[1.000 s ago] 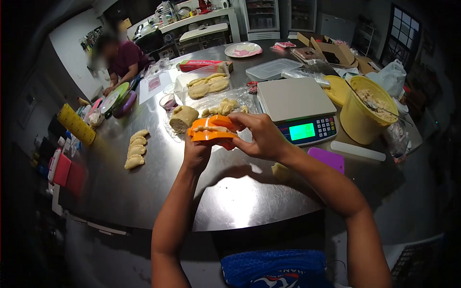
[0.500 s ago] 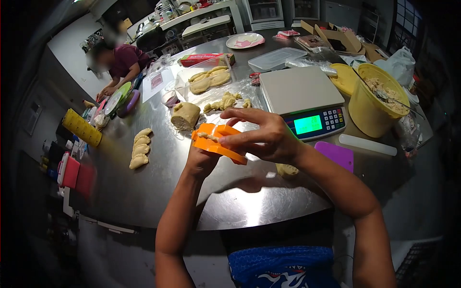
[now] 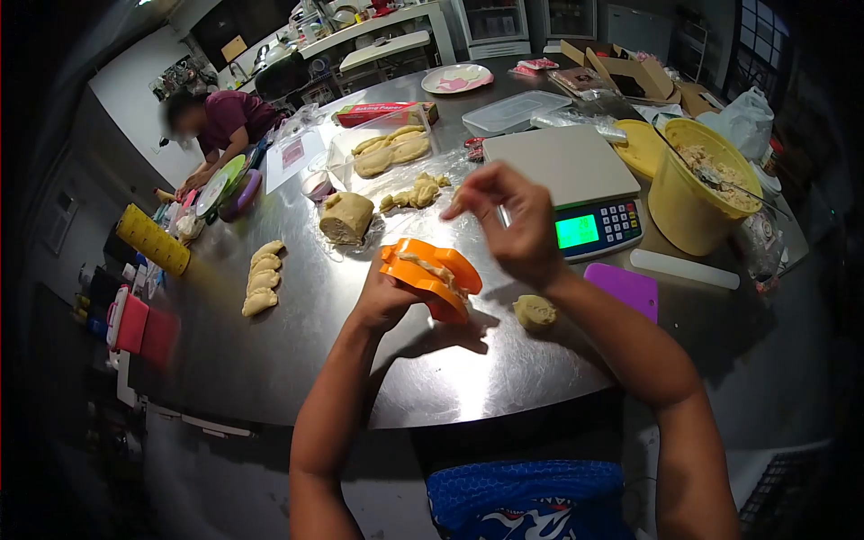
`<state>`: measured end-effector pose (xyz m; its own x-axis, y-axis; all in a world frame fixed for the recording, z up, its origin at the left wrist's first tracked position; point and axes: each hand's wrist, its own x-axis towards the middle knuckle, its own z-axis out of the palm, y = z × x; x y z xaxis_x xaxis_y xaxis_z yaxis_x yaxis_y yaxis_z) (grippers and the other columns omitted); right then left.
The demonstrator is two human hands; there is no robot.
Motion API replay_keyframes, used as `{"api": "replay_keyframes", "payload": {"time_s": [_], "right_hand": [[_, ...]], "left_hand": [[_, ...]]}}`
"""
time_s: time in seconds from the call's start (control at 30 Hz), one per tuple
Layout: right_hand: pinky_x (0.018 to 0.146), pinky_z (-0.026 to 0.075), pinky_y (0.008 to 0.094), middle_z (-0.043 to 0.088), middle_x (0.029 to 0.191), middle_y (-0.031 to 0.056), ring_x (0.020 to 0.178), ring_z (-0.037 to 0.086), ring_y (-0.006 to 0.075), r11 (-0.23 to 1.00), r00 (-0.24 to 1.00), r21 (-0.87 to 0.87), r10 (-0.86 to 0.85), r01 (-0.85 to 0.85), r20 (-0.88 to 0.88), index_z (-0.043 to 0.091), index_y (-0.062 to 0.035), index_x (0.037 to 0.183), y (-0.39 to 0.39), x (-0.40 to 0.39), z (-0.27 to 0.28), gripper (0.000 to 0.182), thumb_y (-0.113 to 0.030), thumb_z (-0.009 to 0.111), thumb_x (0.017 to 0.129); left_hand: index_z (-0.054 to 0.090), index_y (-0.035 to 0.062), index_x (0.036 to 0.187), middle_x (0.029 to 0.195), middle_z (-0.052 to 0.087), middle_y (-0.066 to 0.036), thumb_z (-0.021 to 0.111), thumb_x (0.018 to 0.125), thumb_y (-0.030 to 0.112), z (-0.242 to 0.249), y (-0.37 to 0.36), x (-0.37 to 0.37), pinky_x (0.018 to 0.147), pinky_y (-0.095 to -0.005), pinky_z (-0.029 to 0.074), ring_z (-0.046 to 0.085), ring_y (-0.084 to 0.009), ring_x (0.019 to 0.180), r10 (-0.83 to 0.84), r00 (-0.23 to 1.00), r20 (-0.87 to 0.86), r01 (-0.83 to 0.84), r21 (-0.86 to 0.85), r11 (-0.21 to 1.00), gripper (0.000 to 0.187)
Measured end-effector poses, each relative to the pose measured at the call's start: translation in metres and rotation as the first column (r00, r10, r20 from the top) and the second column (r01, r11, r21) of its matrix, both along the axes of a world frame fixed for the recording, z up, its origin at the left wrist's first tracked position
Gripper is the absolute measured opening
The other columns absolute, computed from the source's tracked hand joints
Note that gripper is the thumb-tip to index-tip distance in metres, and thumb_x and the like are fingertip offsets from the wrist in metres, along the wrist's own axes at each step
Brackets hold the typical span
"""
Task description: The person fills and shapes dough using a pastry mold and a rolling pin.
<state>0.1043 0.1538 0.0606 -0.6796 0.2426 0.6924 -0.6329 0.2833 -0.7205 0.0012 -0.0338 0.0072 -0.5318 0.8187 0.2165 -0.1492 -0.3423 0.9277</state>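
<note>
My left hand (image 3: 382,299) grips an orange dumpling press (image 3: 432,274), folded and tilted above the steel table. A ragged strip of pale dough (image 3: 430,265) sticks out along its rim. My right hand (image 3: 517,220) is raised to the right of the press, apart from it, fingertips pinched on what looks like a small scrap of dough. Beyond the press lie a large dough block (image 3: 346,219) and a pile of dough scraps (image 3: 416,193). A small dough piece (image 3: 535,311) sits below my right wrist. To the left rests a row of shaped dough pieces (image 3: 263,279).
A digital scale (image 3: 567,171) and a yellow bucket of filling (image 3: 702,202) with a spoon stand at the right. Near them lie a purple scraper (image 3: 623,290) and a white rolling pin (image 3: 684,269). A clear container (image 3: 337,160) holds shaped dough. Another person (image 3: 229,121) leans over the far left edge.
My right hand has left the rim of the press and lifted up and to the right. The press has shifted slightly right and down in my left hand, showing more of its dough edge.
</note>
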Motion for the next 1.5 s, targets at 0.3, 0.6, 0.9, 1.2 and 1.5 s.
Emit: {"api": "replay_keyframes", "payload": {"time_s": [0.3,0.6,0.9,1.2,1.5], "right_hand": [[0.063,0.051,0.0232,0.066,0.073,0.0042,0.067,0.062,0.0078,0.954,0.952,0.284,-0.168,0.091,0.257,0.065,-0.0011,0.079,0.040,-0.017,-0.014,0.016,-0.014,0.071,0.087],[0.066,0.053,0.0381,0.069,0.079,0.0144,0.071,0.068,0.0297,0.705,0.882,0.644,-0.460,0.296,0.099,0.070,-0.0037,0.082,0.045,-0.127,-0.018,0.013,-0.015,0.073,0.078],[0.085,0.045,0.0486,0.068,0.090,0.0118,0.095,0.064,0.0300,0.214,0.860,0.940,-0.493,0.266,-0.131,0.068,-0.0071,0.083,0.016,-0.164,-0.067,0.019,-0.013,0.050,0.086],[0.083,0.049,0.0401,0.068,0.089,0.0117,0.093,0.062,0.0308,0.429,0.855,0.862,-0.518,0.270,-0.010,0.070,-0.0065,0.093,0.030,-0.122,-0.016,0.015,-0.011,0.062,0.081],[0.085,0.053,0.0324,0.067,0.107,0.0122,0.095,0.066,0.0197,0.896,0.894,0.243,0.275,-0.372,0.353,0.061,0.0018,0.118,0.008,-0.048,-0.010,0.047,-0.026,0.075,0.083]], "left_hand": [[0.051,-0.0036,0.118,0.110,0.063,-0.014,0.052,0.059,-0.014,-0.009,-0.006,-0.023,0.091,-0.0372,0.053,0.065,-0.0254,0.100,0.048,0.994,0.100,-0.051,0.027,0.998,0.060],[0.042,0.0002,0.129,0.117,0.059,-0.012,0.063,0.068,0.005,-0.018,-0.008,-0.059,0.095,-0.0416,0.050,0.061,-0.0256,0.107,0.188,0.978,-0.094,-0.184,0.052,0.982,0.064],[0.051,-0.0022,0.120,0.111,0.063,-0.009,0.065,0.076,0.006,-0.019,-0.008,-0.060,0.097,-0.0368,0.047,0.062,-0.0224,0.104,0.184,0.978,0.099,-0.206,0.302,0.931,0.047],[0.048,0.0026,0.125,0.117,0.060,-0.012,0.058,0.087,0.011,-0.023,-0.011,-0.072,0.093,-0.0481,0.050,0.061,-0.0284,0.107,0.203,0.971,0.123,-0.234,0.344,0.909,0.040],[0.049,0.0024,0.130,0.123,0.060,-0.012,0.064,0.086,0.014,-0.014,0.001,-0.050,0.102,-0.0455,0.045,0.059,-0.0280,0.114,0.074,0.985,0.155,-0.138,0.454,0.880,0.048]]}}
